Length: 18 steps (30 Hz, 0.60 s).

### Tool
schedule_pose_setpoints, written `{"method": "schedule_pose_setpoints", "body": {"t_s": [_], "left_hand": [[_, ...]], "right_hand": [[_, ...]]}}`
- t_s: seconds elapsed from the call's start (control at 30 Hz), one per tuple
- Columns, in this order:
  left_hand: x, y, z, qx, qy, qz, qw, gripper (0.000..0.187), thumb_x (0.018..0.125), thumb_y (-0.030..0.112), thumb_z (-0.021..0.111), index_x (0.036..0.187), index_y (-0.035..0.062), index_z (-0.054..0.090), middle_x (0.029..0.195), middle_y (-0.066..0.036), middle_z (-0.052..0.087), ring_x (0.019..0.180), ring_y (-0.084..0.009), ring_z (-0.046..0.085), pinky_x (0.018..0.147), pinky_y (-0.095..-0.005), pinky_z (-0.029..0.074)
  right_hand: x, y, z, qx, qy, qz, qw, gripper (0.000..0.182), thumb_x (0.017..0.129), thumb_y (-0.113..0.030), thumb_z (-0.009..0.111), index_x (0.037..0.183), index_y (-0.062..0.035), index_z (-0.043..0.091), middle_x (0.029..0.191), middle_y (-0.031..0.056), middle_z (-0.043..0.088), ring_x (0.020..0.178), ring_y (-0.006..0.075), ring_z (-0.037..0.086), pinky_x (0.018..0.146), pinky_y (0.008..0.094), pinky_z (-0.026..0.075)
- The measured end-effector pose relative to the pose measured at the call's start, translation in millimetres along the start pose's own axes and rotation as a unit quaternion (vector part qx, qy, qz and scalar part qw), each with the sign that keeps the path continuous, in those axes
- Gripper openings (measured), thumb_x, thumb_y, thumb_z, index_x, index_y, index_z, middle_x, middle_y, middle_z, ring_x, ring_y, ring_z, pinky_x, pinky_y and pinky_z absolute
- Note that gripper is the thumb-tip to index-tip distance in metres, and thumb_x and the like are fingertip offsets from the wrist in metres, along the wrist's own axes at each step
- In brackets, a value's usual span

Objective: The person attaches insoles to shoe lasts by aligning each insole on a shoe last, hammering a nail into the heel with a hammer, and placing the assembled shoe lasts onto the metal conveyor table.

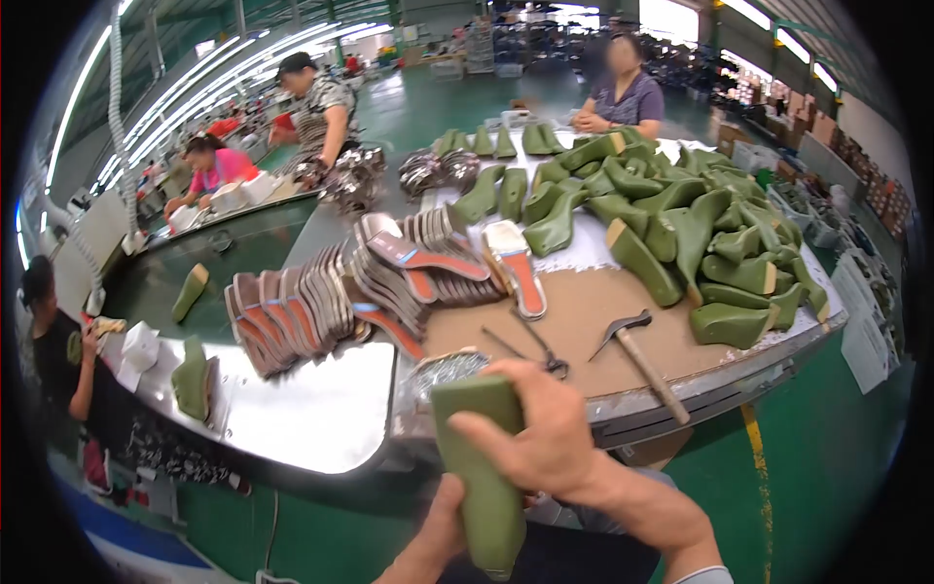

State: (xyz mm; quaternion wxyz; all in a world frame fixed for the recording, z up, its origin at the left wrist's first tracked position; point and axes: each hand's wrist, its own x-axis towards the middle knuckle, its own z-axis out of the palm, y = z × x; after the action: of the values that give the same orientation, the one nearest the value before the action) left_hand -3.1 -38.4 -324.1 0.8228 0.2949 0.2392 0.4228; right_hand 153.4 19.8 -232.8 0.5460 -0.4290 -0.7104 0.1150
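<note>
A green plastic shoe last (484,467) is held upright in front of me, below the table's near edge. My right hand (545,433) wraps over its upper part from the right. My left hand (443,526) grips it from underneath, mostly hidden behind the last. On the table just beyond lie a hammer (642,360) with a wooden handle, a pair of pincers (530,346) and a small heap of nails (443,370).
Rows of stacked insoles (321,302) fill the table's middle; a big pile of green lasts (681,224) covers the right. Three people work at the left conveyor (243,243), and another person (623,92) sits at the far end. Green floor lies to the right.
</note>
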Motion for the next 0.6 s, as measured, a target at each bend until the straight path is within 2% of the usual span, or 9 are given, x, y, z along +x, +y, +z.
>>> {"method": "schedule_pose_setpoints", "body": {"t_s": [0.13, 0.17, 0.2, 0.23, 0.33, 0.4, 0.47, 0.53, 0.6], "left_hand": [[-37, -28, -10, -0.028, 0.165, 0.045, 0.985, 0.073, 0.093, 0.061, 0.049, 0.138, 0.0038, 0.047, 0.122, -0.015, 0.06, 0.107, -0.0294, 0.062, 0.094, -0.0427, 0.053], [-40, -34, -15, -0.001, 0.185, 0.055, 0.981, 0.071, 0.093, 0.058, 0.046, 0.136, 0.0019, 0.049, 0.119, -0.015, 0.061, 0.105, -0.0294, 0.063, 0.092, -0.0412, 0.053], [-44, -40, -19, 0.021, 0.206, 0.062, 0.976, 0.069, 0.093, 0.055, 0.044, 0.134, -0.0001, 0.051, 0.117, -0.016, 0.062, 0.103, -0.0295, 0.064, 0.09, -0.0398, 0.054], [-45, -42, -20, -0.131, 0.169, 0.064, 0.975, 0.064, 0.094, 0.051, 0.042, 0.127, -0.0016, 0.056, 0.112, -0.015, 0.063, 0.098, -0.0287, 0.064, 0.085, -0.0387, 0.054], [-23, -53, -36, -0.299, 0.001, 0.111, 0.948, 0.072, 0.094, 0.06, 0.048, 0.127, -0.004, 0.054, 0.119, -0.016, 0.061, 0.105, -0.0314, 0.062, 0.095, -0.0434, 0.052], [-3, -59, -17, -0.256, 0.054, 0.129, 0.956, 0.076, 0.093, 0.063, 0.048, 0.129, -0.0032, 0.053, 0.125, -0.016, 0.058, 0.111, -0.03, 0.059, 0.101, -0.0454, 0.048], [17, -42, -10, 0.025, -0.014, 0.191, 0.981, 0.084, 0.093, 0.067, 0.05, 0.148, 0.0052, 0.036, 0.138, -0.02, 0.049, 0.127, -0.033, 0.051, 0.113, -0.0492, 0.038], [39, -14, 13, 0.069, -0.051, 0.323, 0.943, 0.086, 0.091, 0.063, 0.059, 0.154, 0.0129, 0.028, 0.14, -0.02, 0.047, 0.133, -0.0375, 0.047, 0.113, -0.0524, 0.037], [41, 9, 22, 0.019, -0.094, 0.391, 0.915, 0.086, 0.09, 0.055, 0.066, 0.155, 0.0162, 0.026, 0.141, -0.019, 0.046, 0.135, -0.0402, 0.045, 0.111, -0.0564, 0.039]], "right_hand": [[-67, -1, 48, -0.09, 0.054, -0.131, 0.986, 0.052, 0.074, -0.022, 0.085, 0.117, -0.0061, 0.061, 0.114, 0.0142, 0.062, 0.094, 0.029, 0.061, 0.077, 0.0372, 0.051], [-82, -13, 37, -0.124, 0.034, -0.091, 0.988, 0.06, 0.073, -0.023, 0.086, 0.123, -0.006, 0.058, 0.126, 0.017, 0.055, 0.103, 0.032, 0.058, 0.084, 0.0397, 0.048], [-112, -15, 31, -0.085, 0.024, 0.006, 0.996, 0.069, 0.076, -0.026, 0.086, 0.132, -0.005, 0.051, 0.133, 0.0187, 0.05, 0.116, 0.0322, 0.054, 0.094, 0.0406, 0.045], [-146, -14, 25, 0.053, -0.031, 0.151, 0.987, 0.072, 0.079, -0.027, 0.085, 0.135, -0.0043, 0.047, 0.135, 0.0177, 0.048, 0.12, 0.0299, 0.051, 0.1, 0.0394, 0.043], [-216, 0, 4, 0.358, -0.22, 0.407, 0.811, 0.081, 0.087, -0.033, 0.079, 0.145, -0.0011, 0.032, 0.142, 0.0199, 0.044, 0.127, 0.0306, 0.051, 0.106, 0.0431, 0.043], [-213, 3, -21, 0.415, -0.204, 0.412, 0.785, 0.071, 0.088, -0.018, 0.078, 0.14, -0.0005, 0.034, 0.14, 0.0192, 0.044, 0.127, 0.0248, 0.051, 0.106, 0.0379, 0.043], [-195, 12, -44, 0.376, -0.175, 0.364, 0.834, 0.071, 0.084, -0.015, 0.082, 0.135, -0.0012, 0.035, 0.134, 0.0168, 0.049, 0.123, 0.0241, 0.052, 0.105, 0.0376, 0.043], [-168, 24, -66, 0.137, -0.151, 0.18, 0.962, 0.075, 0.078, -0.012, 0.086, 0.132, -0.0039, 0.036, 0.125, 0.0167, 0.053, 0.114, 0.027, 0.058, 0.098, 0.0373, 0.048], [-150, 39, -80, -0.031, -0.149, 0.065, 0.986, 0.08, 0.074, -0.01, 0.089, 0.133, -0.0068, 0.035, 0.121, 0.0191, 0.052, 0.104, 0.0317, 0.062, 0.087, 0.0395, 0.054]]}}
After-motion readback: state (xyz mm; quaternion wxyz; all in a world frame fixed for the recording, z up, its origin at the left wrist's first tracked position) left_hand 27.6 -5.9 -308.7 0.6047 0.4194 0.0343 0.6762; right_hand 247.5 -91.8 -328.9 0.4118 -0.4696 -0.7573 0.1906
